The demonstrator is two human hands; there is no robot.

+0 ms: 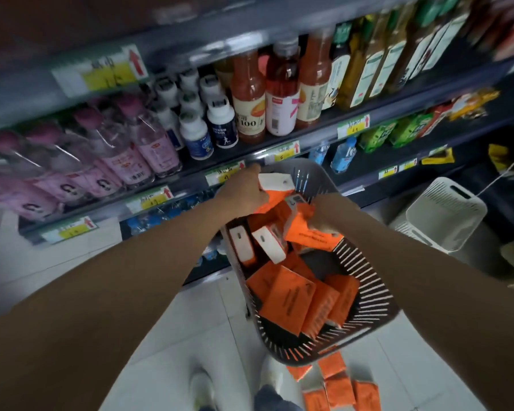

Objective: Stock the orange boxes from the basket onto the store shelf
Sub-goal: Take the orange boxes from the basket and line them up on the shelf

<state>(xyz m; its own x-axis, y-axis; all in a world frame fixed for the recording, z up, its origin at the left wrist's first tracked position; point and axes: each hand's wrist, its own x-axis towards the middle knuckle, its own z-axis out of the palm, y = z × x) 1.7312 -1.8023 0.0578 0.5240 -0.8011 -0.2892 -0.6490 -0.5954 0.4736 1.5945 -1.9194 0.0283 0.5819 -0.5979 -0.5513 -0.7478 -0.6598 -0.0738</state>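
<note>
A grey slotted basket [368,295] sits low in front of the shelves, holding several orange boxes [285,295] with white ends. My left hand [244,192] is at the basket's far end, closed around an orange box [275,185] lifted above the pile. My right hand [324,213] reaches in beside it and grips another orange box [312,232]; its fingers are mostly hidden behind the box. The store shelf [250,152] runs across the view behind the basket.
Several orange boxes [339,387] lie on the white tiled floor by my feet. Pink-capped water bottles [125,149], white jars [196,126] and juice bottles [250,93] fill the shelf. A white basket [445,212] stands at the right.
</note>
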